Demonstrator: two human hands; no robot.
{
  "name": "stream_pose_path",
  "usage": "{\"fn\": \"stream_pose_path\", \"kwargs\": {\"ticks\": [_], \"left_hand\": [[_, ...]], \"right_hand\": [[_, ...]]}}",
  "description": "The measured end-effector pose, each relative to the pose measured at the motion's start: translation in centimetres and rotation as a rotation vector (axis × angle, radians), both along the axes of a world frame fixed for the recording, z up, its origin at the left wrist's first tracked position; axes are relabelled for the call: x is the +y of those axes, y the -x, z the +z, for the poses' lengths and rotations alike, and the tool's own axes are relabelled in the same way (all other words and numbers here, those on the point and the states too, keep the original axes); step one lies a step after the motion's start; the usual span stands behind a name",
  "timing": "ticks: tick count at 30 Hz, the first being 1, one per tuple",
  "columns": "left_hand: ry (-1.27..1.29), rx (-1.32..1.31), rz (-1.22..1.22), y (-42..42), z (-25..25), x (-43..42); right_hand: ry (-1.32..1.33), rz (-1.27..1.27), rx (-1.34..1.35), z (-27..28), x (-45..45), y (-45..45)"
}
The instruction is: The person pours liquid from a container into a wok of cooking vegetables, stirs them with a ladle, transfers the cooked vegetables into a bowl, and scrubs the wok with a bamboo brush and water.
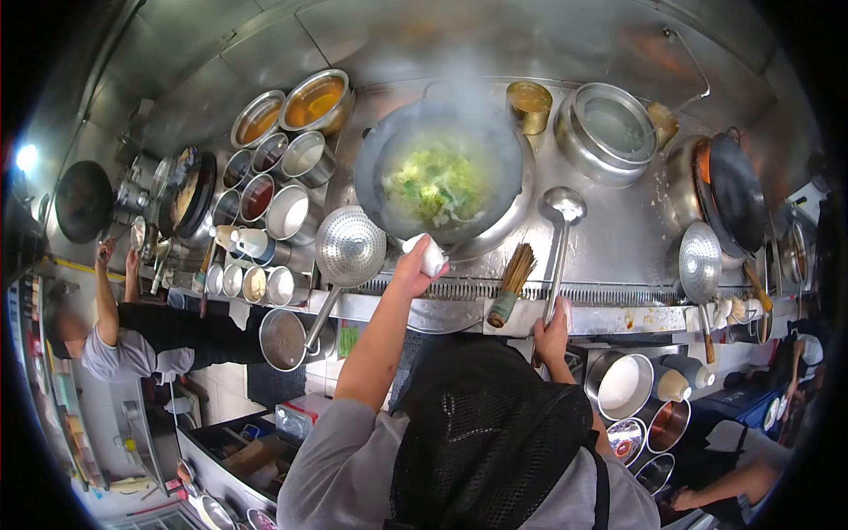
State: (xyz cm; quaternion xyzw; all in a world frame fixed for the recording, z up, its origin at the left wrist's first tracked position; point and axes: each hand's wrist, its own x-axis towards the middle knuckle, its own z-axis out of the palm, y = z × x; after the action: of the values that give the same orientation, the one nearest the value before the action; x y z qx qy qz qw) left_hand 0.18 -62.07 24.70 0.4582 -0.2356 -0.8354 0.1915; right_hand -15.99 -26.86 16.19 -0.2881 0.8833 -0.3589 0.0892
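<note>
A large dark wok [374,168] stands over the burner, with steaming chopped greens [437,184] inside. At its near rim, my left hand [412,270] is closed around a white folded cloth [430,257], pressed against the wok's edge. My right hand [553,334] grips the handle of a long metal ladle [565,204] whose bowl rests on or just above the steel stove top, right of the wok. Between my hands lies a bamboo wok brush [514,284]. A perforated skimmer [351,247] lies left of my left hand, its handle over a metal pot [284,339].
Bowls of orange liquid [315,99] and several seasoning containers [289,212] stand on the left. Towards the right are a water pot [609,124], a tin can [529,106], another wok [737,193] and a second skimmer [700,263]. A person [132,340] works at the left.
</note>
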Motion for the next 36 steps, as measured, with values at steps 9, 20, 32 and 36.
{"fn": "stream_pose_path", "kwargs": {"ticks": [9, 20, 32, 36], "left_hand": [[-0.04, 0.047, 0.039, 0.2, -1.6, -0.4], [0.094, 0.045, 0.024, 0.1, -1.5, 0.3], [0.202, 0.068, 0.094, 0.3, -2.9, 0.7], [0.197, 0.023, 0.064, 0.2, -2.1, 0.7]], "right_hand": [[-0.034, 0.011, -0.024, 0.0, -0.2, 0.3], [-0.09, 0.138, -0.014, 19.4, 6.1, 4.1], [-0.568, 0.467, 0.341, 20.7, -6.8, 6.1], [-0.411, 0.489, 0.312, 15.3, -13.6, 6.0]]}}
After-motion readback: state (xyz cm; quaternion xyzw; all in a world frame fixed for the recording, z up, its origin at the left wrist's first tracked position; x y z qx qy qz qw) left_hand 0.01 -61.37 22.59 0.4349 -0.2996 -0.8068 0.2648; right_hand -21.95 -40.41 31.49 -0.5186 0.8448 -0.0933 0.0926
